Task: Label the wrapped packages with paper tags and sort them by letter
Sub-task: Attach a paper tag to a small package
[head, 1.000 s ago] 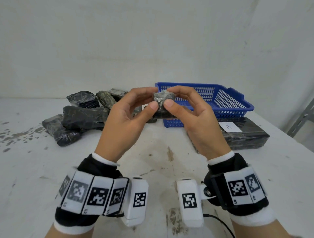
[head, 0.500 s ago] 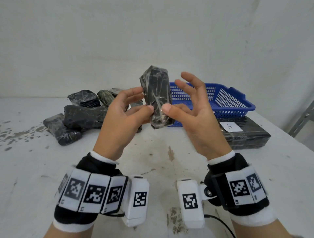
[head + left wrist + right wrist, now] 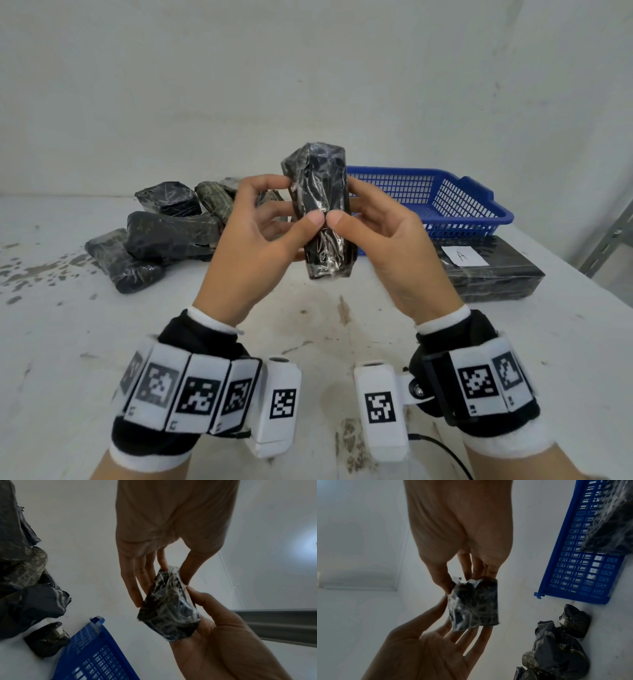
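A small black package wrapped in clear film [image 3: 322,209] stands upright in the air above the table, held between both hands. My left hand [image 3: 270,219] pinches it from the left with thumb in front and fingers behind. My right hand [image 3: 370,219] grips it from the right the same way, and the two thumb tips nearly meet on its front. The wrist views show the package [image 3: 169,607] [image 3: 473,604] from below, with fingers along its sides. It carries no paper tag on the faces I see. A flat black package with a white tag marked A [image 3: 464,255] lies at the right.
A pile of several wrapped dark packages [image 3: 164,233] lies at the back left of the white, stained table [image 3: 85,342]. A blue plastic basket [image 3: 455,202] stands at the back right, behind the tagged package. A grey wall is close behind.
The package was turned from lying end-on between the fingertips to standing upright. The right hand, spread open half a second ago, has closed its fingers onto it, and the thumbs came together.
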